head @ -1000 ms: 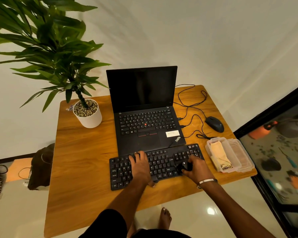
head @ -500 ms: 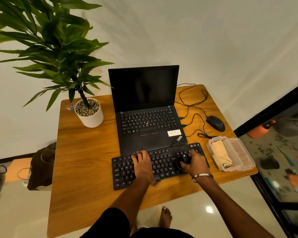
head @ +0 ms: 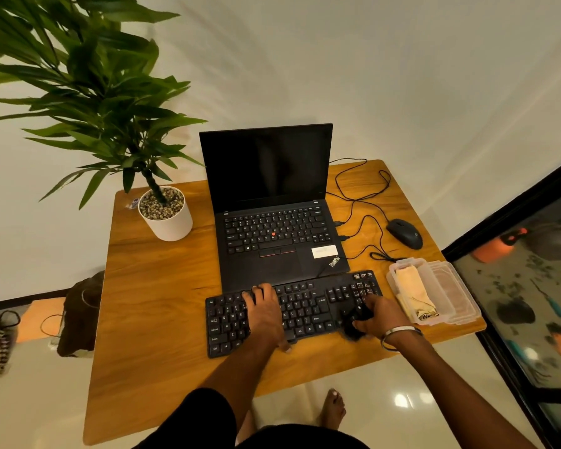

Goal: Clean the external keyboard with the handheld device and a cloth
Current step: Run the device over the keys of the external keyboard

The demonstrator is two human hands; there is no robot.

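Note:
The black external keyboard lies on the wooden table in front of the laptop. My left hand rests flat on the keyboard's left half, fingers spread, pressing it down. My right hand grips a small black handheld device at the keyboard's right front corner. A beige cloth lies folded inside an open clear plastic box just right of the keyboard.
An open black laptop stands behind the keyboard. A black mouse with looping cables sits at the back right. A potted plant is at the back left. A dark glass panel borders the right.
My right hand with the device has moved back along the keyboard's right end toward its front corner. My left hand has stayed pressed on the keys.

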